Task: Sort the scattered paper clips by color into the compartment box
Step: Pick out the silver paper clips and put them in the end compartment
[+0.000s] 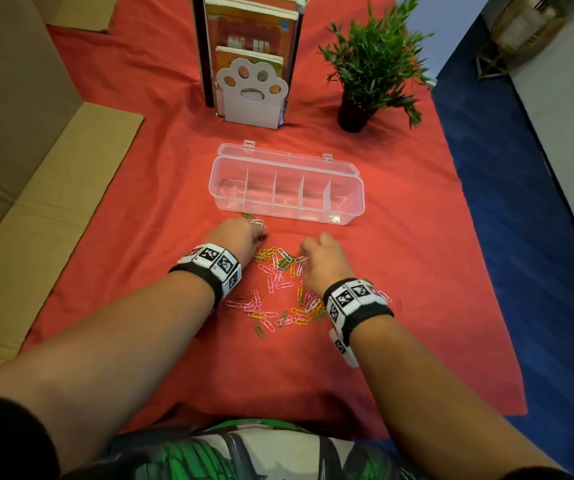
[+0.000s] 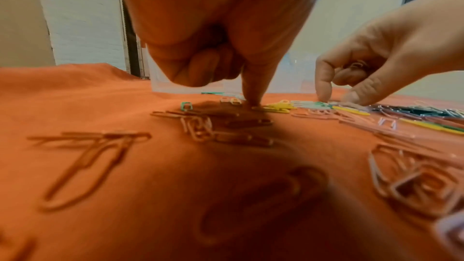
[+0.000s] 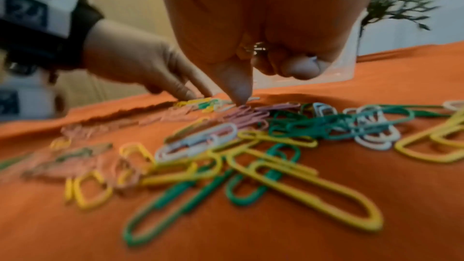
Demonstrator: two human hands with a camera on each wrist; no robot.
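Clips (image 1: 280, 292), pink, yellow, green, white, lie scattered on red cloth (image 1: 400, 258) over the counter, between the two wrists and just in front of the box (image 1: 287, 187). Box is clear plastic, lid open and laid back, divided compartments; none show sorted clips, though a glint at the right end is too small to tell. A few clips (image 1: 256, 220), green and white, sit just beside the box's near wall, next to the left hand.

Left hand (image 1: 240, 235): grip mostly curled, one finger (image 2: 253, 90) straight down, tip pressing a yellow clip (image 2: 274, 107) on the cloth. Cannot tell whether anything is inside the curled fingers.

Right hand (image 1: 325, 261): grip closed on a bunch of pale clips (image 2: 356, 65) tucked in the palm, seen in both wrist views; thumb (image 2: 356, 94) and forefinger (image 2: 323, 86) tips reach down to touch the pile at a white clip (image 1: 300, 260).

Hands are near each other, apart, pile between them. Both wrists wear marker bands (image 1: 214, 263).

Behind the box: paw-shaped bookend (image 1: 252, 95) with books (image 1: 251, 26), potted plant (image 1: 372, 64) to the right. Cardboard (image 1: 36, 209) on the left, blue floor (image 1: 521, 237) on the right.
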